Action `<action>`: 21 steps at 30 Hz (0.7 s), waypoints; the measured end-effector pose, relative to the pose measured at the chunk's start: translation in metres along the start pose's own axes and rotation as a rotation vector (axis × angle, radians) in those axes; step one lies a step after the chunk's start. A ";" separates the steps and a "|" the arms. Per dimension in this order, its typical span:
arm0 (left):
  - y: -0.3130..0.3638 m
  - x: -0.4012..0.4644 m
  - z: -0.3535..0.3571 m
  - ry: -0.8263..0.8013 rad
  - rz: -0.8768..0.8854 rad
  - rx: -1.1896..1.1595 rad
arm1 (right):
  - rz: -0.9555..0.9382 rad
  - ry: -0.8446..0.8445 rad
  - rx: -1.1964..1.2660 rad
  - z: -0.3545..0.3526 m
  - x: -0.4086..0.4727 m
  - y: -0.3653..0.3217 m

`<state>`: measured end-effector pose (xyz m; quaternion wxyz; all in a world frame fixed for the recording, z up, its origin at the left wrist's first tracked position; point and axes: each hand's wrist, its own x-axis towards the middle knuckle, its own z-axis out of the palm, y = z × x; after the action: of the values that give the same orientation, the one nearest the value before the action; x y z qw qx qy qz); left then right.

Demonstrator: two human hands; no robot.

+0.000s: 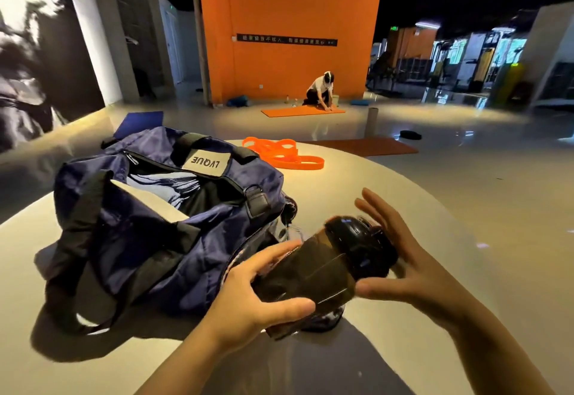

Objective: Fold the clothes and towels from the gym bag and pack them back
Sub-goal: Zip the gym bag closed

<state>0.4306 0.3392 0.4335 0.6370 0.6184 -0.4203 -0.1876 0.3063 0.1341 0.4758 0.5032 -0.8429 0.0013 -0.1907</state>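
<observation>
So right now I've got a dark shaker bottle (323, 270) lying sideways between my hands, close to the near edge of the table (419, 208). My left hand (248, 292) is wrapped around the body of it, thumb on the near side and fingers over the top. My right hand (407, 258) is spread wide, fingers straight, palm up against the black lid end, more steadying than gripping.

Just past the bottle is the navy gym bag (155, 223), slumped on the left half of the table with its zipper wide open. The bottle's bottom end sits right at the bag's near end, touching or almost, can't really tell which. Inside the opening I can see some pale blue-grey fabric (174, 183), probably one of the towels or clothes, not folded as far as I can make out.

My read: I'm only dealing with the non-clothes stuff, so the folding itself hasn't started. Next thing is parking the bottle on a bare patch of table to my right, then pulling that fabric out and laying it flat.

Toward the far edge there's a pile of orange resistance bands (285, 154). Way beyond the table, someone is kneeling on an orange mat (302, 111).
</observation>
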 end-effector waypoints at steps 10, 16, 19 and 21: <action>-0.028 0.013 -0.039 0.509 0.405 1.331 | 0.183 0.391 0.077 0.006 -0.019 0.043; -0.043 0.018 -0.066 0.609 0.456 1.499 | 0.308 0.436 -0.027 0.032 0.004 0.043; -0.025 0.020 -0.061 0.655 0.491 1.413 | 0.346 0.418 -0.132 0.047 0.019 0.040; -0.022 0.021 -0.058 0.616 0.448 1.385 | 0.393 0.389 -0.174 0.056 0.027 0.042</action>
<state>0.4937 0.3565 0.4262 0.2175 0.7989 -0.3608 0.4294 0.3569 0.1557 0.4255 0.4465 -0.8141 0.2774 -0.2468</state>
